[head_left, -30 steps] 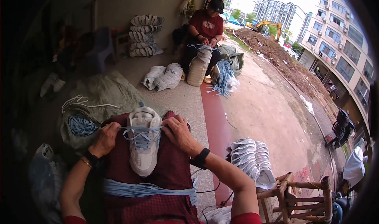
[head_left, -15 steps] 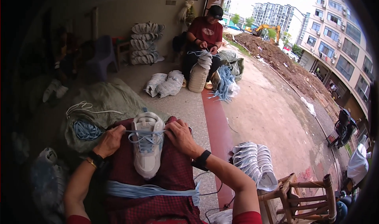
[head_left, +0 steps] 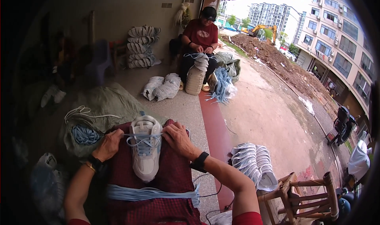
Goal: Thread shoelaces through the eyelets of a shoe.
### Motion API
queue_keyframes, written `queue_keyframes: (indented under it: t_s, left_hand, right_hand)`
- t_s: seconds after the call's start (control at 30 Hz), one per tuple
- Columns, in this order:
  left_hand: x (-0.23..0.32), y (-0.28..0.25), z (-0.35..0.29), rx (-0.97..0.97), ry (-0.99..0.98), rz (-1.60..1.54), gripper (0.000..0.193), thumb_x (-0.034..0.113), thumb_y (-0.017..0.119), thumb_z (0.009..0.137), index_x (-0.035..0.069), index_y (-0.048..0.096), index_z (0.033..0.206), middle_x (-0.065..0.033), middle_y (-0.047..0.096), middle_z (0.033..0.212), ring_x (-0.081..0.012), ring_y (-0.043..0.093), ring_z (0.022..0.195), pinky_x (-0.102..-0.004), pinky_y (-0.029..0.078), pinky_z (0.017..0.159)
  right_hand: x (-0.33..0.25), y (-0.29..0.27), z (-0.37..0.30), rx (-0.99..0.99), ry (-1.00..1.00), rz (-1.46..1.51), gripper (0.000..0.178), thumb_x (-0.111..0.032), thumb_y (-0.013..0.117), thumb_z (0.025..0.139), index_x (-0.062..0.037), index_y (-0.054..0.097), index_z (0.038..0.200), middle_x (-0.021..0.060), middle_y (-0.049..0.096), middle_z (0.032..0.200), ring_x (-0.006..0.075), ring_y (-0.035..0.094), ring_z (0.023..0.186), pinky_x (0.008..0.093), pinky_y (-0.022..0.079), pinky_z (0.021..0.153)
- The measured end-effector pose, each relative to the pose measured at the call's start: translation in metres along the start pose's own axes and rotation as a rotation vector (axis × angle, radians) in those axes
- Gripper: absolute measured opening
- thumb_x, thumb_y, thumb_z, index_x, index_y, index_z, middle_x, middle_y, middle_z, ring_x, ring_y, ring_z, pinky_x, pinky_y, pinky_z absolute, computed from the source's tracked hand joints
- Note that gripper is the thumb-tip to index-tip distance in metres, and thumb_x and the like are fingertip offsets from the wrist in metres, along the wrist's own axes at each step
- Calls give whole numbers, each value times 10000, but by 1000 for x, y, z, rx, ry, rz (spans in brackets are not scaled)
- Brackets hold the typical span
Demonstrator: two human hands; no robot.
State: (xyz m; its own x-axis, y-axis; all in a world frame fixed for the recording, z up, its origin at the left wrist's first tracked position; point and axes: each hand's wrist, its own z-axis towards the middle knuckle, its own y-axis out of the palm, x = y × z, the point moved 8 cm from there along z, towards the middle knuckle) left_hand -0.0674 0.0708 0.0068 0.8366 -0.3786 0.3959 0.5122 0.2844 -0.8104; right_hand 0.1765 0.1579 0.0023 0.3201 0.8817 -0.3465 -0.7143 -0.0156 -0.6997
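A white and grey sneaker [head_left: 146, 166] rests on the dark red checked cloth over my lap, toe toward me. Light blue shoelace [head_left: 143, 137] crosses its upper and stretches out to both sides. To the left of the shoe, my left hand [head_left: 110, 144] pinches one lace end. Opposite it, my right hand [head_left: 178, 138] is closed on the other end, close against the shoe's collar. A bundle of loose light blue laces [head_left: 150, 194] lies across the cloth nearer to me.
Beyond my left hand, a green sack [head_left: 107, 100] carries a coil of blue laces [head_left: 85, 134]. Stacked shoe uppers [head_left: 253, 161] and a bamboo stool [head_left: 304, 201] stand at right. Ahead, a seated person [head_left: 201, 39] works on a shoe upper atop a tan container [head_left: 194, 80].
The view has shifted slightly. Both hands keep their hold on the lace ends, and the shoe stays in place on my lap.
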Motion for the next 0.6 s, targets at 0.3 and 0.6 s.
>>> queue_keyframes:
  t_s: [0.3, 0.6]
  left_hand:
    - [5, -6, 1, -2, -7, -11, 70, 24, 461, 962, 14, 511, 1010, -243, 594, 892, -475, 585, 875, -507, 462, 720]
    - [5, -4, -1, -4, 9, -6, 78, 20, 443, 965, 14, 498, 1020, -245, 606, 914, -480, 588, 901, -507, 469, 732]
  right_hand:
    - [1, 1, -2, 10, 16, 25, 127, -189, 615, 939, -100, 621, 1030, 79, 613, 1008, 306, 518, 1013, 442, 388, 852]
    - [-1, -1, -4, 41, -6, 26, 120, -188, 627, 934, -99, 627, 1015, 76, 616, 995, 296, 527, 1000, 433, 386, 855]
